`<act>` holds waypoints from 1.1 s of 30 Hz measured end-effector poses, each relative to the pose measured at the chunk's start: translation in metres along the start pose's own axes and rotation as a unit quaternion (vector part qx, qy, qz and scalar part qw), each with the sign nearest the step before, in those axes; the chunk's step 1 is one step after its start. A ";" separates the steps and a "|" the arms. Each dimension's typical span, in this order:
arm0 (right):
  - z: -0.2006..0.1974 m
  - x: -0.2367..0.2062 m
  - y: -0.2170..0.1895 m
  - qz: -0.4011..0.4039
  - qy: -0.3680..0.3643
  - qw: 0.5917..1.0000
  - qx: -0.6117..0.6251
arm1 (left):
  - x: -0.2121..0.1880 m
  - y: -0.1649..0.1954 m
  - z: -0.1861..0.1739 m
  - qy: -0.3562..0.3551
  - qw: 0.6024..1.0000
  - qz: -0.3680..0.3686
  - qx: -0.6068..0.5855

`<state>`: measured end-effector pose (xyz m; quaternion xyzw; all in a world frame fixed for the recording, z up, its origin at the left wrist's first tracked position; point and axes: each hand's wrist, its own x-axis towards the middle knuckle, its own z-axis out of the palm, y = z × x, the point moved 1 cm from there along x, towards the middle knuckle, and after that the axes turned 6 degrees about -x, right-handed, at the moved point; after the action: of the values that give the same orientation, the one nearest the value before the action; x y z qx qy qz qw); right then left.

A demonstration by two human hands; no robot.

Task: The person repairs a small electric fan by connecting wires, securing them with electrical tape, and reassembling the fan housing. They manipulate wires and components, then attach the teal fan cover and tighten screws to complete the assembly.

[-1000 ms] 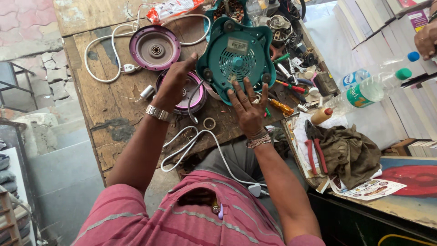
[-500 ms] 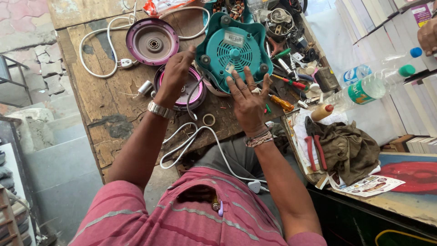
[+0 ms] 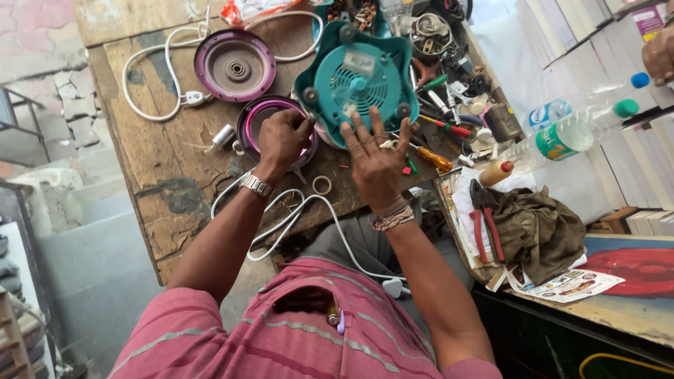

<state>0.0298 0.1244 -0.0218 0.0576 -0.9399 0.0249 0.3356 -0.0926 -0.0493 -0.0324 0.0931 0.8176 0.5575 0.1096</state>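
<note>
**Steadying the upturned teal housing at the bench**

Placed at the middle of the far half of the bench (image 3: 175, 203): teal housing (image 3: 358, 84), underside up, round vent grille and small feet showing. Partly overlapping a purple ring (image 3: 254, 119) on its left; farther left and farther back, a purple disc (image 3: 234, 67) inside a loop of white cord (image 3: 151, 52).

Judged from the pose, a hold-and-work step at the housing's near-left rim. To do it well:

- Keep the right hand (image 3: 375, 158) flat and pressing down, so that the housing neither rocks on the ring beneath nor slides toward the clutter of tools on the right.
- Work with short, small finger moves of the left hand (image 3: 281, 137); pull along the rim and not upward, to avoid tipping the shell.
- Mind the orange-handled screwdriver (image 3: 430, 158) just right of the right hand, and the small loose ring (image 3: 322, 184) near the wrists: easy to knock off the near edge.
- Keep the cord clear of both forearms.

Grip, left: fingers curled tight, knuckles up, tips tucked where housing rim and purple ring meet. Touching both, it seems; whether pinching a small part there, impossible to tell, since hidden by the fingers themselves.

Grip, right: released, fingers spread wide and straight, tips resting on the near edge of the housing, palm over the bench. Nothing held.
</note>
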 end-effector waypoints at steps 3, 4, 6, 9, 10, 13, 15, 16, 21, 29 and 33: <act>0.001 0.002 -0.003 -0.005 -0.015 1.000 -0.002 | 0.005 -0.004 0.000 -0.026 0.999 -0.026 -0.023; 0.001 0.003 -0.001 -0.008 -0.020 1.000 0.012 | 0.007 -0.006 -0.001 -0.032 0.998 -0.031 -0.038; 0.001 0.006 0.004 -0.012 -0.035 0.999 0.026 | 0.009 -0.011 -0.001 -0.011 0.998 -0.016 -0.061; -0.002 0.005 0.011 -0.015 -0.058 0.998 0.023 | 0.009 -0.017 0.000 0.024 0.998 0.055 0.035; -0.002 0.005 0.012 -0.018 -0.051 0.998 0.018 | 0.010 -0.018 0.000 0.037 0.991 0.089 0.088; -0.002 0.001 0.011 -0.017 -0.045 0.999 0.011 | 0.010 -0.020 0.000 0.051 0.991 0.115 0.052; 0.000 -0.001 0.010 -0.013 -0.046 0.999 0.003 | 0.013 -0.021 -0.002 0.047 0.986 0.131 0.091; 0.001 -0.001 0.009 -0.013 -0.049 0.999 -0.004 | 0.015 -0.021 -0.002 0.044 0.983 0.139 0.109; 0.003 0.001 0.004 -0.020 -0.050 0.998 -0.041 | 0.032 -0.008 -0.009 0.080 0.971 0.196 -0.114; -0.015 0.010 0.024 0.012 -0.061 0.985 0.159 | 0.072 0.022 0.004 0.010 0.980 0.145 0.134; -0.006 0.032 0.066 0.090 -0.067 0.994 0.016 | 0.076 0.025 0.005 0.009 0.976 0.168 0.137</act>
<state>0.0009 0.1872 0.0020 -0.0208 -0.9611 0.0662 0.2674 -0.1631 -0.0149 -0.0172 0.2387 0.8599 0.4512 -0.0067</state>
